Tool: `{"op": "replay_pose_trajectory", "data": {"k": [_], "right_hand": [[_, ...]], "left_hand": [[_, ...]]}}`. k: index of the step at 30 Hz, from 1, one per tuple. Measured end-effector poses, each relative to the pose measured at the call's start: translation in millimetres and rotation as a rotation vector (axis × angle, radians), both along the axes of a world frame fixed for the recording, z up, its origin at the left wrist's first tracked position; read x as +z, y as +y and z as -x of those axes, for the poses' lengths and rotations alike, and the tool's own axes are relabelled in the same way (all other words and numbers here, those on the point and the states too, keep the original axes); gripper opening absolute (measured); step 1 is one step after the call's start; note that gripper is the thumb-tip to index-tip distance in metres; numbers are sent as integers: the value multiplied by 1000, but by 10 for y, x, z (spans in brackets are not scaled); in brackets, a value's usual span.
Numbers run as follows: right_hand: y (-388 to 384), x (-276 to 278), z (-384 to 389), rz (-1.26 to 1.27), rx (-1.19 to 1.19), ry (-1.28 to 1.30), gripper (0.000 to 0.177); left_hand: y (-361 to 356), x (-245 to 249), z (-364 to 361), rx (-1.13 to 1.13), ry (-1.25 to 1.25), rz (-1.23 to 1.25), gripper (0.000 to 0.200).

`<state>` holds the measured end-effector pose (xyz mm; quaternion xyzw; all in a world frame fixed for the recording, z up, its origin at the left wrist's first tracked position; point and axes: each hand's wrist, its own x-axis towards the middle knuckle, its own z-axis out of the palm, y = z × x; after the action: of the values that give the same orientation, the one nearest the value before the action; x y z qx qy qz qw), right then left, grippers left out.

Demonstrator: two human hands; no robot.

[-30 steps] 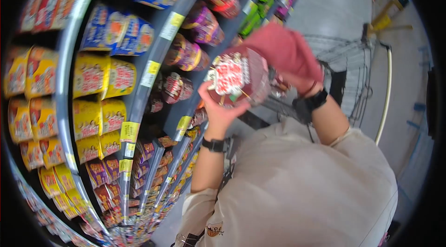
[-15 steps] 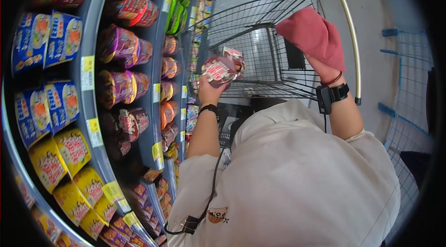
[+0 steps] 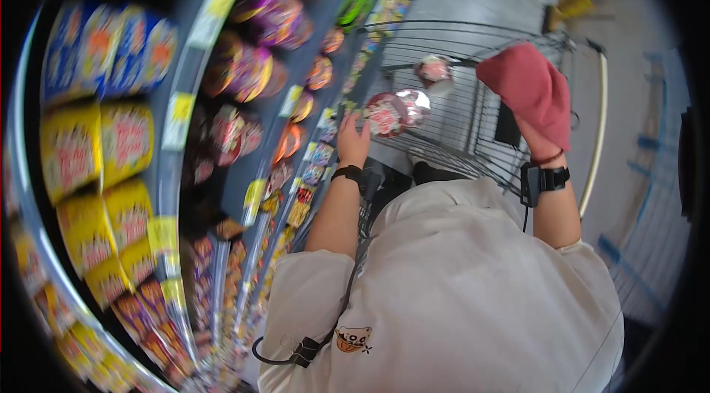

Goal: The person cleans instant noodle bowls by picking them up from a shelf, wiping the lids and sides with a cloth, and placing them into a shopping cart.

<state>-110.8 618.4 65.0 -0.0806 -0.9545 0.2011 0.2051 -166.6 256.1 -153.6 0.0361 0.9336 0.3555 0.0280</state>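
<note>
My left hand (image 3: 353, 143) is beside the shopping cart's shelf-side wall, fingers spread and apart. Just past its fingertips is a dark red instant noodle cup (image 3: 386, 113), with a second cup (image 3: 414, 106), showing a silvery end, against it. Farther over in the cart is a third noodle cup (image 3: 434, 72), tilted and blurred. On the other side, a red cloth (image 3: 526, 90) covers most of my right hand (image 3: 540, 143), hiding its fingers. That hand is over the cart near its handle.
Shelves on the left hold yellow noodle packs (image 3: 96, 149), blue packs (image 3: 111, 49) and several noodle cups (image 3: 240, 71). The black wire cart (image 3: 473, 31) has a pale handle bar (image 3: 597, 119). A blue wire rack (image 3: 651, 171) stands at the right.
My left hand has let go of the noodle cups, which are now spread out away from it. The view has turned, with shelves and cart shifting. The cloth still covers my right hand.
</note>
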Motion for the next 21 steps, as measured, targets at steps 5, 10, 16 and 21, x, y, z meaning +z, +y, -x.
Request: {"op": "replay_pose_trajectory", "data": {"k": [5,10,16,21], "right_hand": [[-518,120,285,161,167,9,48],[-844,34,379,118,255,107,53],[-1452,110,137,10,409,8,59],[-2067,134,-31,-11,550,-107,62]], "left_hand": [[-975,845,-116,311,404,152,43],[-1754,1309,8,783,506,286,72],[-2254,1011,267,704,243,-209,65],[-2215,978,-127,539,467,-559,50]]}}
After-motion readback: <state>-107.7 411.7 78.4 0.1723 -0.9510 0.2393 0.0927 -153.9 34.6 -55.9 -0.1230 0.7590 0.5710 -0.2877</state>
